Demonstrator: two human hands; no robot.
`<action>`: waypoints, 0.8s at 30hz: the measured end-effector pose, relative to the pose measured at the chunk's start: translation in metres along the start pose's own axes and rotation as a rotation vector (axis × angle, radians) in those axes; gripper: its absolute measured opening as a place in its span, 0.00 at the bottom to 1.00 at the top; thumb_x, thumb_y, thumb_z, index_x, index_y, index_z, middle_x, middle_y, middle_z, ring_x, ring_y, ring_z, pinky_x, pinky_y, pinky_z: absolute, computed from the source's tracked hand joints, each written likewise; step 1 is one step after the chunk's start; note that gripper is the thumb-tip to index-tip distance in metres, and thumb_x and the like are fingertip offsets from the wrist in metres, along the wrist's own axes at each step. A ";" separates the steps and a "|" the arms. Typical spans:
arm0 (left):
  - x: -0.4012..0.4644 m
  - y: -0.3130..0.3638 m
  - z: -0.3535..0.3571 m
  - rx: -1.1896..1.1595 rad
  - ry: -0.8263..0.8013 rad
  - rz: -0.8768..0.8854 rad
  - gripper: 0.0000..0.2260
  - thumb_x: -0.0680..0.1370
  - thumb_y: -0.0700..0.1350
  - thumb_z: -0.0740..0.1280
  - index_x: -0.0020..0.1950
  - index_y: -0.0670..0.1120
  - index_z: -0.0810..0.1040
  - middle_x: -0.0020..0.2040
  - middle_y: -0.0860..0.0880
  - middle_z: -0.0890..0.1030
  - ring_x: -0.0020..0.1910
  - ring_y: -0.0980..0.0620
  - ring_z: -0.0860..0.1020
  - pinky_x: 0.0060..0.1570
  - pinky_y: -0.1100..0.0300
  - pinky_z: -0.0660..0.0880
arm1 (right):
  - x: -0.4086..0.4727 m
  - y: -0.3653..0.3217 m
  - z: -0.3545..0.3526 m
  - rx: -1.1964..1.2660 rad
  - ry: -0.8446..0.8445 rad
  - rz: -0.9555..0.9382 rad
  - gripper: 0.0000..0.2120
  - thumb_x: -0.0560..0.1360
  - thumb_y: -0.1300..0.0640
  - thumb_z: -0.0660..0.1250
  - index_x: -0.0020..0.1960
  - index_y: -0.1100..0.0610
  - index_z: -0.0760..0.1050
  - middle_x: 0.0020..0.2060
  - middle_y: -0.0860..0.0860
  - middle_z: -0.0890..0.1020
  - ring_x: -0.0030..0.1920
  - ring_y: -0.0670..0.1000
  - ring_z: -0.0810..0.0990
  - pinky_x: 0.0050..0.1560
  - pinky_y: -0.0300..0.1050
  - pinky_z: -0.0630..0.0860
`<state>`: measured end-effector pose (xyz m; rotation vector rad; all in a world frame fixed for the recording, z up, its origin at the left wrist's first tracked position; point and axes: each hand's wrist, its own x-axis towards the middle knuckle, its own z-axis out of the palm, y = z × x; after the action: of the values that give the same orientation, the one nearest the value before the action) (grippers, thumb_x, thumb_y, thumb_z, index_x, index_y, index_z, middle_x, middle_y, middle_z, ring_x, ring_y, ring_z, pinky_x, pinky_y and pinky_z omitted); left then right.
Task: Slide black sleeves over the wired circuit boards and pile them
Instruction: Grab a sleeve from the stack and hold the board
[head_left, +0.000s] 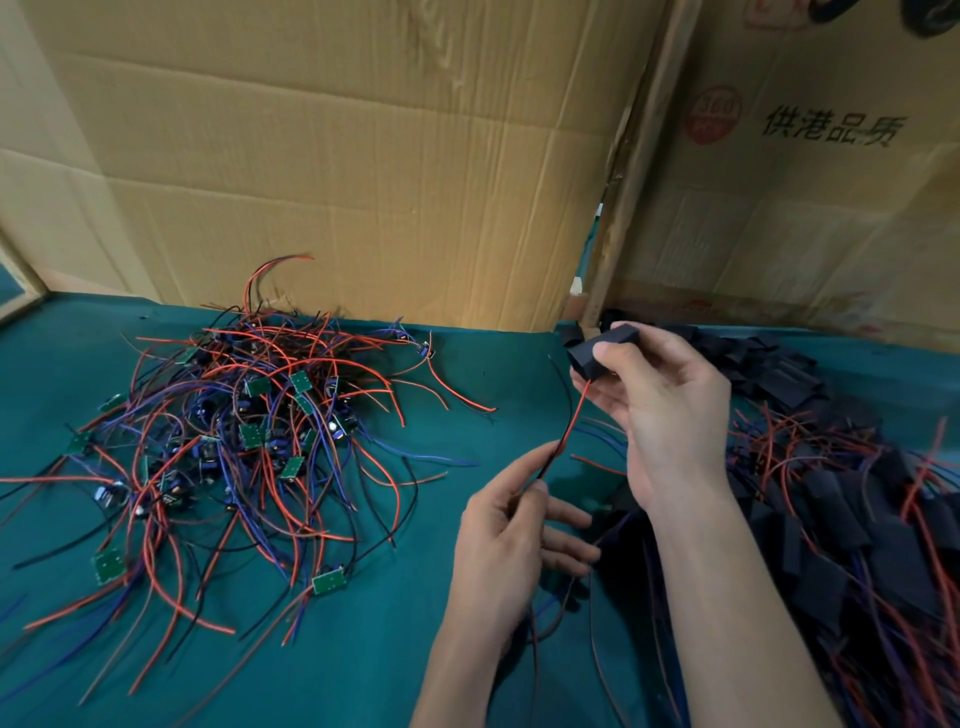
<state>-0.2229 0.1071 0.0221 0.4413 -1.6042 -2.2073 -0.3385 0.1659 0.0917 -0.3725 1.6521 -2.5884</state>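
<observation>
**Threading the wires through a black sleeve**

The right hand (660, 405) pinches a black sleeve (597, 351) between thumb and curled fingers, raised above the far middle of the green table (363, 649); a red wire (569, 428) runs out of the sleeve's lower mouth down to the left hand (511, 545), whose thumb and forefinger pinch it while the other fingers spread loosely; the board itself cannot be seen, so whether it sits inside the sleeve I cannot tell.

To do this well, I judge the left hand should keep the wires taut and in line with the sleeve; the right should keep the sleeve's mouth from being squeezed flat, so the board can enter squarely without catching a corner.

Unsleeved boards (249, 410), green with red, blue and black leads, lie heaped toward the left edge; spare sleeves (769, 369) lie at the far right edge; finished sleeved boards (857, 545) pile along the right edge.

On the cardboard (810, 171) behind, black characters read 供港品质; beside them a faded red round mark seems to say 360.
</observation>
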 end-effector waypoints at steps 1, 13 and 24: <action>0.000 0.000 0.000 0.012 0.005 0.001 0.20 0.85 0.36 0.53 0.63 0.54 0.78 0.37 0.41 0.83 0.29 0.44 0.82 0.27 0.58 0.79 | 0.000 -0.001 0.000 -0.021 -0.005 -0.020 0.08 0.70 0.64 0.75 0.47 0.55 0.85 0.40 0.57 0.85 0.40 0.55 0.85 0.47 0.52 0.84; -0.002 0.000 0.003 0.060 0.034 -0.016 0.20 0.84 0.34 0.53 0.62 0.52 0.79 0.33 0.44 0.82 0.27 0.45 0.81 0.25 0.59 0.77 | 0.001 -0.005 -0.007 -0.329 -0.089 -0.154 0.15 0.66 0.54 0.78 0.52 0.52 0.84 0.42 0.52 0.88 0.45 0.58 0.88 0.48 0.54 0.85; -0.003 0.001 0.003 0.073 0.047 -0.011 0.19 0.83 0.34 0.53 0.61 0.49 0.80 0.33 0.43 0.81 0.26 0.44 0.81 0.25 0.59 0.77 | 0.002 -0.007 -0.011 -0.430 -0.136 -0.166 0.15 0.64 0.49 0.78 0.49 0.47 0.83 0.42 0.50 0.88 0.47 0.55 0.87 0.54 0.63 0.83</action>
<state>-0.2217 0.1110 0.0240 0.5195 -1.6662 -2.1354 -0.3425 0.1782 0.0935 -0.7146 2.2020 -2.2256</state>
